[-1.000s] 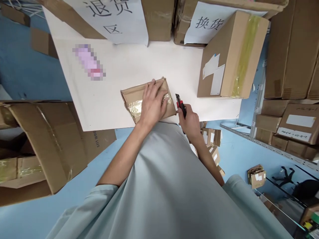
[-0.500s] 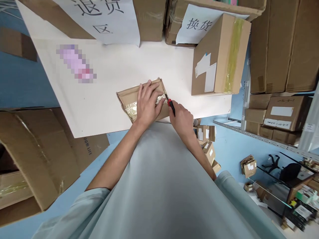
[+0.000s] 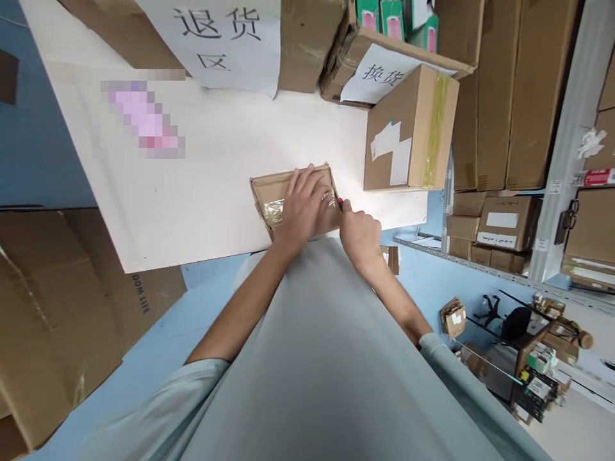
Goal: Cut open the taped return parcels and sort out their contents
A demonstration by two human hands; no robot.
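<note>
A small flat cardboard parcel, wrapped in clear tape, lies near the front edge of the white table. My left hand rests flat on top of it, fingers spread, pressing it down. My right hand is closed around a red and black utility knife, whose tip meets the parcel's right edge. Most of the knife is hidden inside my fist.
A taller taped cardboard box stands on the table to the right. Boxes with paper signs line the back. A large open carton is at the left, shelves of boxes at the right, small parcels on the blue floor.
My right hand moved left with the knife, from beside the parcel to its right edge. My left hand stayed pressed on the parcel. The view shifted slightly.
</note>
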